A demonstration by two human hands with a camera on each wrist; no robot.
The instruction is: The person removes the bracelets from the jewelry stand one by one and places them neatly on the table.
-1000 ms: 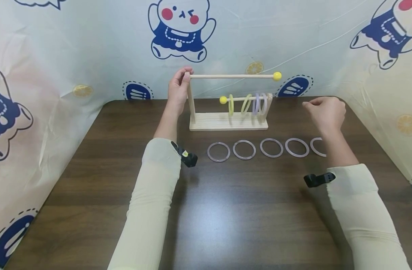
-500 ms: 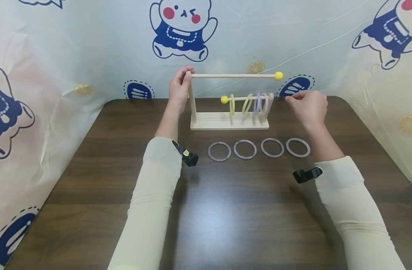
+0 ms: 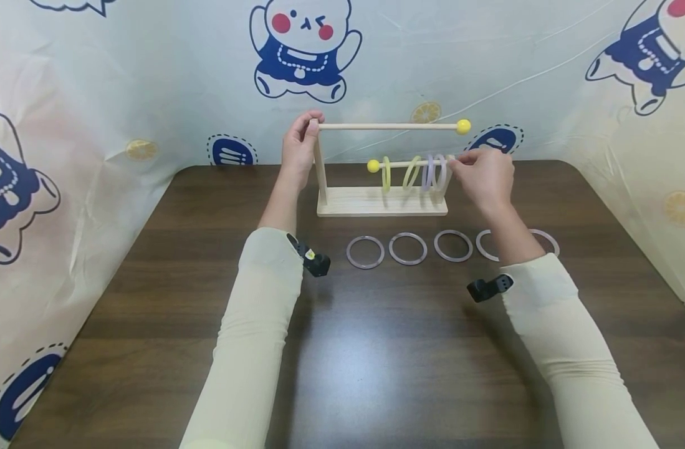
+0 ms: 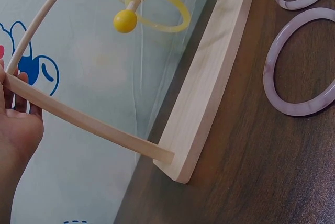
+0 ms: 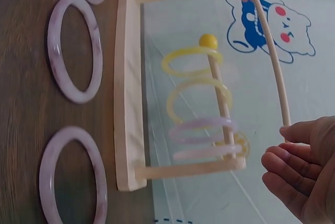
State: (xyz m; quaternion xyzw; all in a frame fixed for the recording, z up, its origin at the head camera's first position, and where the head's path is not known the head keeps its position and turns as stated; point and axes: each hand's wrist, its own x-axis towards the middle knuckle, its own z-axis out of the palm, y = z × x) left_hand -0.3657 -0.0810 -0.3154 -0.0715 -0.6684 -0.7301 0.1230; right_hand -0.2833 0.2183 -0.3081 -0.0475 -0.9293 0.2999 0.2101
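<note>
Left sleeve (image 3: pixel 252 349) and right sleeve (image 3: pixel 578 362): off-white, long, creased; broad cuffs (image 3: pixel 271 252). Left wrist camera (image 3: pixel 316 264): black, yellow-marked. Right wrist camera (image 3: pixel 490 288): black.

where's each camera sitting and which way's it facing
Head: on the head, facing forward and down at the pale wooden stand; left hand, right hand and cream sleeves show.
Left wrist: on that wrist, facing the stand from near its taller post; left hand at left edge.
Right wrist: on that wrist, facing it from near the shorter post; right hand at right, left hand at top.
Shared: both wrist views show the stand and glossy lilac rings.
</note>
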